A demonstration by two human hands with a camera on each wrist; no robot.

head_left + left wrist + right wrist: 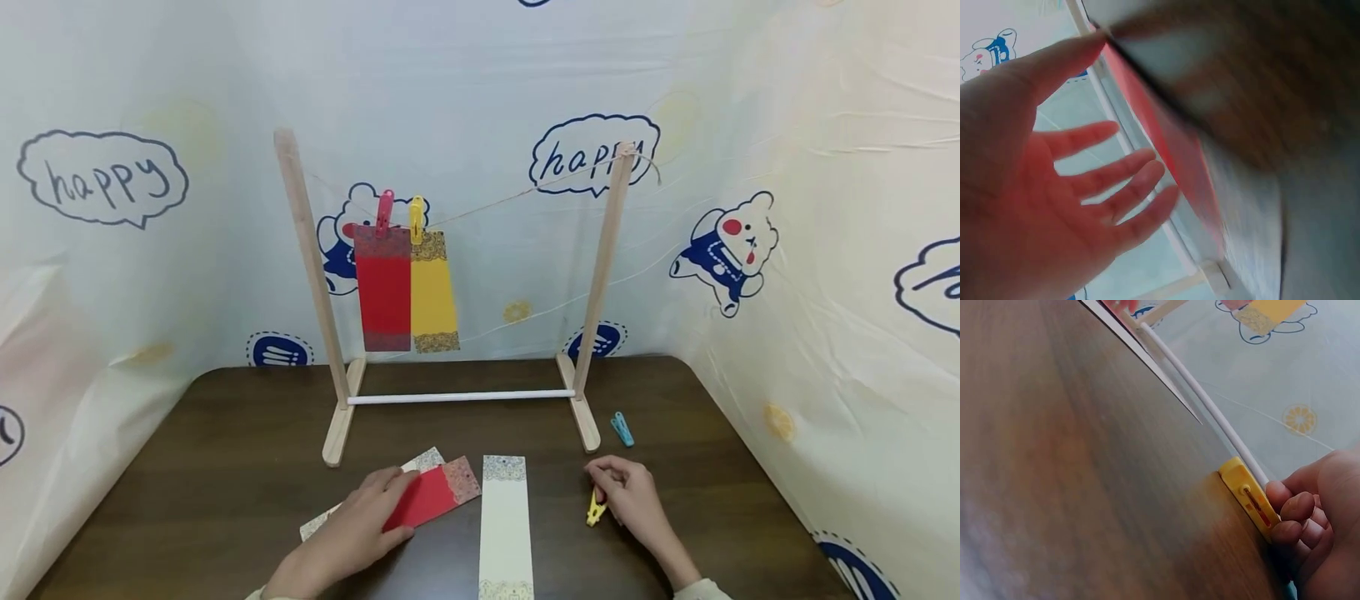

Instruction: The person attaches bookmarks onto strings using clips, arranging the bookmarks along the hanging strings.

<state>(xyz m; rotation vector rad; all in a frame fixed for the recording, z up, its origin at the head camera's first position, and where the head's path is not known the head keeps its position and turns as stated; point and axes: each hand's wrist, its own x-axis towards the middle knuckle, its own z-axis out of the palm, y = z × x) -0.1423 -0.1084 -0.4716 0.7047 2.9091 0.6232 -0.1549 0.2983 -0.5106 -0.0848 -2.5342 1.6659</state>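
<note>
My left hand [352,525] rests over a red card [427,498] with a patterned end, its fingers spread and only slightly bent. In the left wrist view the thumb meets the red card's near edge. A cream card [427,460] lies partly under the red one, mostly covered. Flat on the table between the hands is another cream card [505,517] with patterned ends. On the right, my right hand [630,496] pinches one end of a yellow clothespin [1247,499] at the table surface. Beyond that hand lies a blue clothespin [622,428].
Behind the hands stands a wooden frame [600,275] with a white crossbar [457,397] and a string [510,198]. From the string hang a red card [384,292] on a pink clothespin [385,213] and a yellow card [433,292] on a yellow clothespin [417,219].
</note>
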